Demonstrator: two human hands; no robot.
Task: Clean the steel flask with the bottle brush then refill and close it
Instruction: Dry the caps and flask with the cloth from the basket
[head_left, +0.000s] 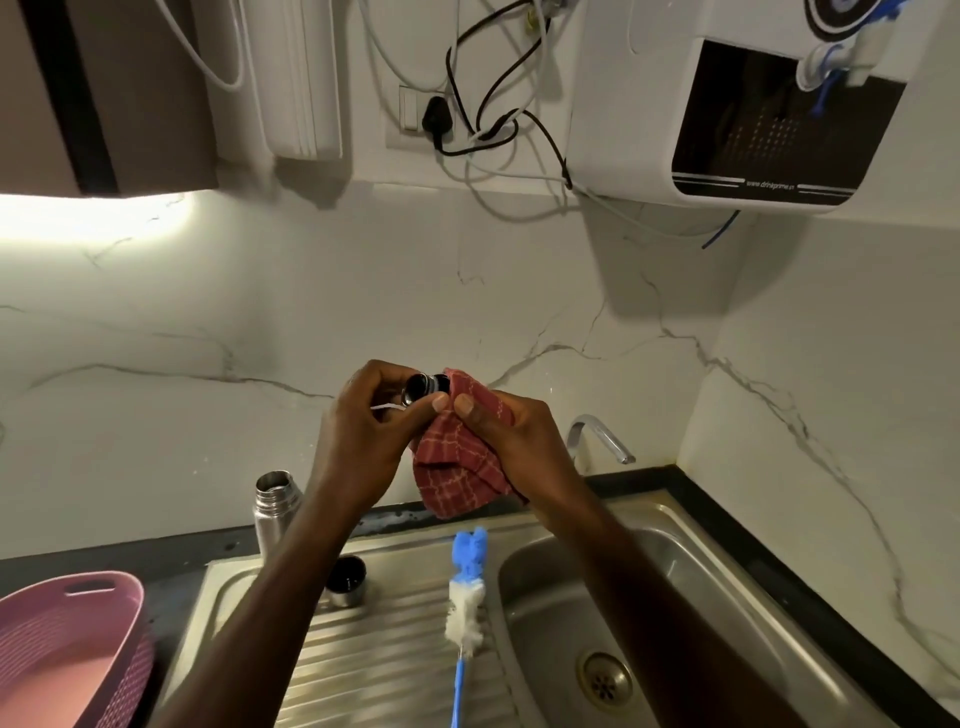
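Flask uncapped on counter edge, beside drainboard

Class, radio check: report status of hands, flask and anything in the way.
Left hand holds small cap; right hand wipes it with cloth. Flask open, upright beside sink. Brush on drainboard. Nothing blocking.

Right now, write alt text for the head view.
Two hands above a steel sink dry a small flask cap: the left hand holds it, the right hand wipes with a red cloth. The open flask stands on the counter; a blue brush lies on the drainboard.
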